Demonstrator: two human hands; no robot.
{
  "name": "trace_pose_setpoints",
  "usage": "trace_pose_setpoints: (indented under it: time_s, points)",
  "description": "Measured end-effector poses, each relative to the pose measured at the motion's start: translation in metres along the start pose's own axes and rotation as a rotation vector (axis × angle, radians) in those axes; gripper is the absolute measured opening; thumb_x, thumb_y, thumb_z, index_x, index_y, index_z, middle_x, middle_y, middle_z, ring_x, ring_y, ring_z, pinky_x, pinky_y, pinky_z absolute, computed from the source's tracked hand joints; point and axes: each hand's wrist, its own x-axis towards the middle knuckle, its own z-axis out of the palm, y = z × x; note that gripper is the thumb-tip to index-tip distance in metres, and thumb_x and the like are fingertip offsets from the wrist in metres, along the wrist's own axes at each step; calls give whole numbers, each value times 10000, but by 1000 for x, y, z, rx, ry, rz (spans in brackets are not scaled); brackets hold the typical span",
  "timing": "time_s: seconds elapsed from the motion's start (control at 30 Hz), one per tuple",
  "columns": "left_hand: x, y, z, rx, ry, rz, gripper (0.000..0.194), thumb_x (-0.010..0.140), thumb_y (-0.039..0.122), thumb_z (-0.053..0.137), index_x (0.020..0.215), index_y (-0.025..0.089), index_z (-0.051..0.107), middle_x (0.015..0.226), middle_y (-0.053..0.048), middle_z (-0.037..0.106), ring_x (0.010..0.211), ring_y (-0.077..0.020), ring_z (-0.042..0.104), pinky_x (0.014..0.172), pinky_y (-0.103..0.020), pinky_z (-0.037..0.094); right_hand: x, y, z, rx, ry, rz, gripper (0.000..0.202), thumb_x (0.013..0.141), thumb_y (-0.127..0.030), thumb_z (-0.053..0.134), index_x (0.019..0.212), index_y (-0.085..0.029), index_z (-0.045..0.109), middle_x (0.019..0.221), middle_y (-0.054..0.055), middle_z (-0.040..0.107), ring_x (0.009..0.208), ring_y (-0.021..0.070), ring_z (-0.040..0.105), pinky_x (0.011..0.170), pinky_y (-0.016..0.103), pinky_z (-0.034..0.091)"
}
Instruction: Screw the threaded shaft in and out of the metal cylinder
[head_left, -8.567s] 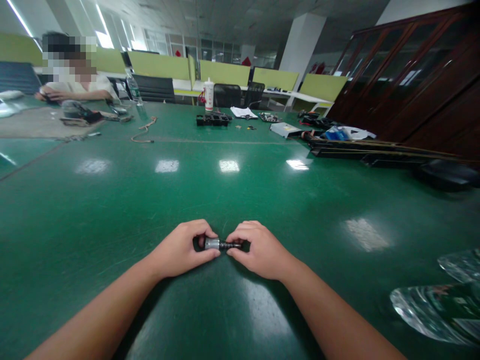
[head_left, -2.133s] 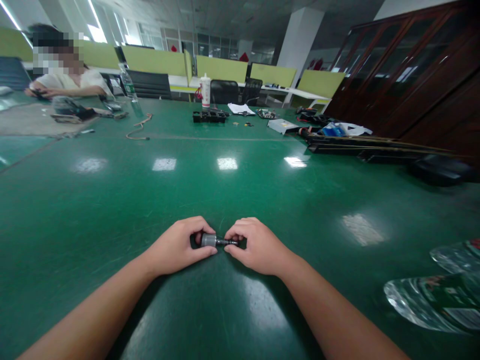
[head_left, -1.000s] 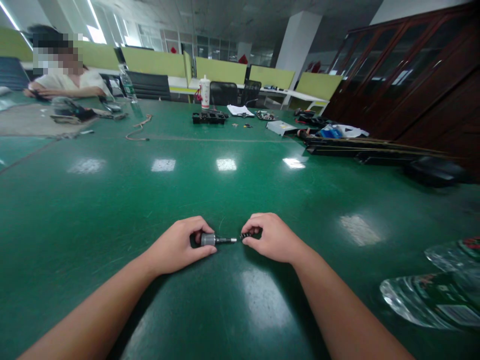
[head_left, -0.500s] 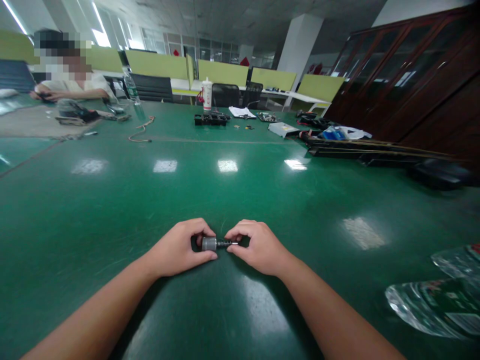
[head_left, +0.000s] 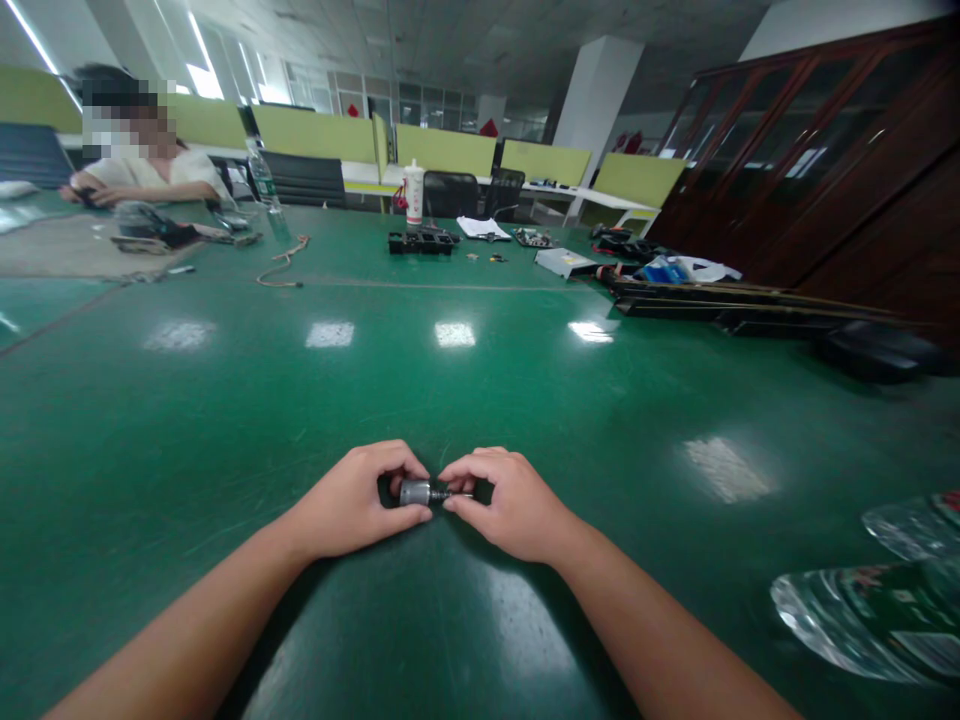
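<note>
Between my hands, just above or on the green table (head_left: 450, 390), lies a small grey cylindrical motor (head_left: 415, 493) with a dark ridged shaft (head_left: 441, 495) pointing right. My left hand (head_left: 360, 500) is closed on the motor's body, with the thumb in front and the fingers behind it. My right hand (head_left: 510, 505) pinches the shaft between thumb and fingers, and its thin tip shows inside the curl of that hand. Whether the ridges are a thread or a spring is too small to tell.
At right lie clear plastic bottles (head_left: 862, 620). Farther back are black rails (head_left: 690, 300), a silver box (head_left: 564, 262), a black slotted part (head_left: 422, 242), a white bottle (head_left: 413, 192) and a cord (head_left: 281, 268). A person (head_left: 154, 175) sits at the far left.
My right hand has slid a little left along the shaft, nearer the motor's body. My left hand has hardly moved and keeps its hold.
</note>
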Motion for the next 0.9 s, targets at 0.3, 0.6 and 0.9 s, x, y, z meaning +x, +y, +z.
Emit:
trace_pose_setpoints:
  time_s: [0.3, 0.6, 0.9]
  points:
    - [1, 0, 0, -6, -8, -2, 178, 781, 276, 704, 923, 182, 650, 829, -11, 627, 733, -154, 578, 673, -254, 424, 0, 2, 3, -79, -34, -46, 156, 772, -174, 728, 922, -214, 711, 838, 2, 695, 809, 153, 596, 807, 315, 400]
    - [1, 3, -1, 11, -20, -6, 166, 820, 313, 674, 898, 175, 625, 820, -11, 614, 724, -152, 570, 656, -248, 416, 0, 4, 1, -85, -32, -38, 144, 760, -169, 719, 897, -212, 703, 809, 1, 674, 795, 155, 588, 776, 307, 396]
    - [0, 2, -1, 11, -23, -4, 176, 829, 322, 670, 917, 179, 619, 833, -12, 609, 730, -154, 570, 661, -253, 415, 0, 3, 0, -89, -30, -27, 139, 740, -157, 723, 868, -200, 690, 798, -2, 664, 791, 152, 581, 768, 302, 394]
